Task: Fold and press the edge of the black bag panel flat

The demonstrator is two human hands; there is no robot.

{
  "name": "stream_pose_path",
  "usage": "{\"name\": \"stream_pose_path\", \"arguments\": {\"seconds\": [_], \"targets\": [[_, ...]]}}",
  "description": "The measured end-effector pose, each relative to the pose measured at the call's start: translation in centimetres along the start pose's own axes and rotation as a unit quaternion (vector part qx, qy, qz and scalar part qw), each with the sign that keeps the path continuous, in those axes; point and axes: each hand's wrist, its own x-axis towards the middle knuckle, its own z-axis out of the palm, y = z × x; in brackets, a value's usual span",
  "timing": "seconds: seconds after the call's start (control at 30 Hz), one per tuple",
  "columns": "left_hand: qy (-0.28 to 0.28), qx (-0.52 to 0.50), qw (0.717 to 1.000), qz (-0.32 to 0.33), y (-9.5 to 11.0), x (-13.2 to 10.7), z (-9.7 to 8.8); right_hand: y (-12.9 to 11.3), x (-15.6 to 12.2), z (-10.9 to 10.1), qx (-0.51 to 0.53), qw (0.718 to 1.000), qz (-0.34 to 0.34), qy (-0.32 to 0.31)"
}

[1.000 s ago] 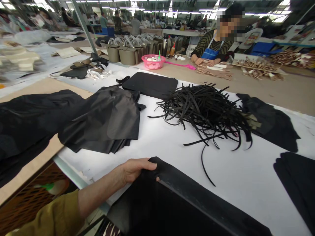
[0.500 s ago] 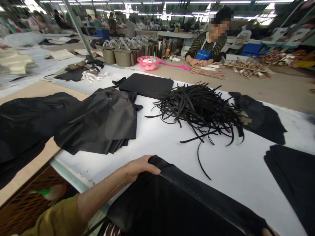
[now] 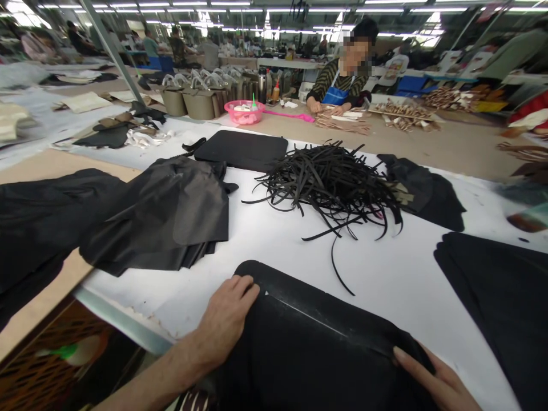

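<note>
A large black fabric panel (image 3: 317, 342) lies on the white table cover (image 3: 385, 274) right in front of me. My left hand (image 3: 226, 319) rests flat on the panel's near left corner, fingers stretched out together. At the panel's right corner, my right hand (image 3: 432, 379) lies with its fingers extended along the folded edge; the bottom of the view cuts off part of it. Neither hand visibly grips anything.
A tangle of black strips (image 3: 334, 182) sits mid-table, with a flat black pad (image 3: 242, 149) behind it. Stacked black fabric pieces (image 3: 171, 217) lie left, and more black pieces (image 3: 500, 297) right. A seated person (image 3: 338, 85) works across the table near a pink bowl (image 3: 245, 111).
The black panel, held up by its left edge before, now lies lower and flatter on the table. My left hand went from gripping to lying flat. My right hand came into view.
</note>
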Motion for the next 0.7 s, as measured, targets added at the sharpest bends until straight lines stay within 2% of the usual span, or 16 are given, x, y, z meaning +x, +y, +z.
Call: {"name": "stream_pose_path", "arguments": {"seconds": [0.1, 0.17, 0.3, 0.37, 0.4, 0.43, 0.5, 0.53, 0.57, 0.6, 0.63, 0.7], "targets": [[-0.060, 0.090, 0.994, 0.026, 0.9, -1.0, 1.5, 0.0, 0.3, -0.3, -0.001, 1.000, -0.016, -0.002], [-0.071, 0.126, 0.989, 0.022, 1.2, -1.1, 2.2, 0.0, 0.6, -0.8, -0.016, 0.999, -0.035, -0.008], [-0.046, 0.176, 0.983, 0.028, 0.9, -1.0, 3.0, -0.1, 1.4, -2.9, -0.096, 0.991, -0.090, -0.025], [-0.007, 0.205, 0.978, 0.048, 0.3, -1.2, 3.6, 0.0, 1.6, -4.1, -0.196, 0.970, -0.143, 0.007], [0.012, 0.214, 0.975, 0.057, 0.0, -1.3, 3.9, 0.1, 1.7, -4.7, -0.262, 0.947, -0.181, 0.048], [0.021, 0.218, 0.974, 0.064, -0.4, -1.3, 4.3, 0.3, 1.7, -5.1, -0.339, 0.908, -0.220, 0.107], [0.026, 0.220, 0.972, 0.078, -1.1, -1.4, 5.0, 0.7, 1.5, -5.3, -0.488, 0.792, -0.274, 0.245], [0.023, 0.221, 0.972, 0.080, -1.4, -1.4, 5.3, 1.0, 1.4, -5.1, -0.537, 0.737, -0.285, 0.295], [0.021, 0.223, 0.971, 0.082, -1.7, -1.5, 5.7, 1.3, 1.1, -4.7, -0.560, 0.705, -0.292, 0.323], [0.018, 0.226, 0.970, 0.084, -2.0, -1.5, 6.0, 1.5, 0.9, -4.3, -0.558, 0.701, -0.299, 0.328], [0.015, 0.230, 0.969, 0.085, -2.3, -1.5, 6.3, 1.8, 0.7, -3.7, -0.535, 0.722, -0.306, 0.315], [0.011, 0.235, 0.968, 0.088, -2.8, -1.5, 6.7, 2.4, 0.5, -2.9, -0.470, 0.782, -0.308, 0.270]]}}
